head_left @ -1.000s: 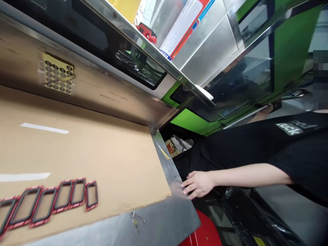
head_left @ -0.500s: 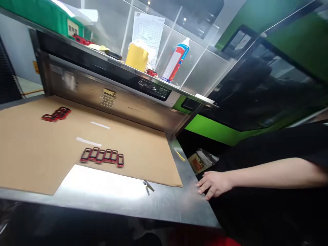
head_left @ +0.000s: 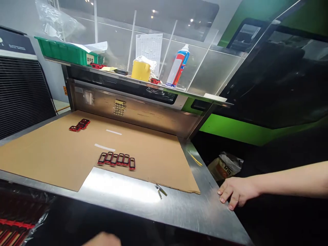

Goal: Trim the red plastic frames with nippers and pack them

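Note:
A row of several red-and-black rectangular frames [head_left: 116, 159] lies on a cardboard sheet [head_left: 51, 153] that covers most of a steel table [head_left: 184, 208]. A second small pile of such frames [head_left: 79, 124] sits at the far left of the cardboard. A sliver of skin at the bottom edge, probably my left hand [head_left: 102, 239], shows below the table front; its fingers are hidden. My right hand is out of view. A co-worker's hand [head_left: 234, 193] rests on the table's right edge, fingers curled down, holding nothing.
A small metal tool [head_left: 160, 189] lies on bare steel near the cardboard's front edge. The shelf above carries a green bin [head_left: 64, 51], a yellow container [head_left: 140, 70] and a spray can [head_left: 178, 65]. A clear bag of red parts [head_left: 15, 222] hangs at bottom left.
The view has swung up and pulled back, so the whole table and shelf now show. The co-worker's hand stays on the table's right edge. A sliver of my hand has appeared at the bottom.

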Demonstrator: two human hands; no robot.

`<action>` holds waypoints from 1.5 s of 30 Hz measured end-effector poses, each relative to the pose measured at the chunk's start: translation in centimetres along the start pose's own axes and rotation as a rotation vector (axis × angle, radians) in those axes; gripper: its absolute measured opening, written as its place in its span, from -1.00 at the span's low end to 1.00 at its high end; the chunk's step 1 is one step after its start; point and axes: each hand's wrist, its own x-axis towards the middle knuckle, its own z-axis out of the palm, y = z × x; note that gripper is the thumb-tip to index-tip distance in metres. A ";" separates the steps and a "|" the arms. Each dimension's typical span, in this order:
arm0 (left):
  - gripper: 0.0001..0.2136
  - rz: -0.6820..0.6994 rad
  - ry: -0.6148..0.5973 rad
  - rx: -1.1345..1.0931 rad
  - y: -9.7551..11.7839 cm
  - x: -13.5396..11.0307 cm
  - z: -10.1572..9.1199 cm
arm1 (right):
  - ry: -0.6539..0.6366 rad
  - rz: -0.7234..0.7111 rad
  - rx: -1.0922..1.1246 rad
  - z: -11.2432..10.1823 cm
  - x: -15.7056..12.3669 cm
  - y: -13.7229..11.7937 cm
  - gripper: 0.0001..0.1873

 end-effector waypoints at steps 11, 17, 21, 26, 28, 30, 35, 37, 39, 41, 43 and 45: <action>-0.11 0.245 0.075 0.453 4.7 19.5 -10.9 | 0.361 -0.036 -0.574 28.4 -3.0 -1.3 -0.42; -0.37 0.253 0.003 0.505 3.0 20.8 -8.3 | 0.330 0.045 -0.683 27.7 -3.3 0.3 -0.57; -0.36 0.278 0.000 0.438 2.3 21.1 -8.3 | 0.326 0.060 -0.682 27.9 -3.6 0.0 -0.59; -0.43 0.322 0.004 0.383 1.9 22.1 -8.0 | 0.364 0.098 -0.685 27.9 -3.4 0.1 -0.64; -0.43 0.348 0.002 0.371 2.0 22.1 -7.8 | 0.371 0.106 -0.686 27.9 -3.4 -0.1 -0.64; -0.43 0.372 0.007 0.358 2.3 21.9 -7.7 | 0.370 0.104 -0.679 28.0 -3.3 -0.4 -0.64; -0.40 0.431 0.003 0.304 3.2 21.5 -7.8 | 0.397 0.123 -0.662 28.1 -3.3 -0.9 -0.69; -0.39 0.424 0.006 0.301 3.2 21.5 -7.7 | 0.406 0.129 -0.654 28.2 -3.3 -1.0 -0.71; -0.44 0.393 0.016 0.322 3.1 21.3 -7.8 | 0.409 0.126 -0.647 28.2 -3.4 -1.1 -0.71; -0.49 0.359 0.024 0.357 2.8 21.2 -8.0 | 0.414 0.123 -0.643 28.3 -3.4 -1.1 -0.70; -0.50 0.328 0.030 0.398 2.7 21.0 -8.4 | 0.422 0.131 -0.640 28.3 -3.4 -1.0 -0.69; -0.48 0.299 0.031 0.444 2.6 20.8 -8.8 | 0.431 0.143 -0.633 28.3 -3.4 -1.1 -0.70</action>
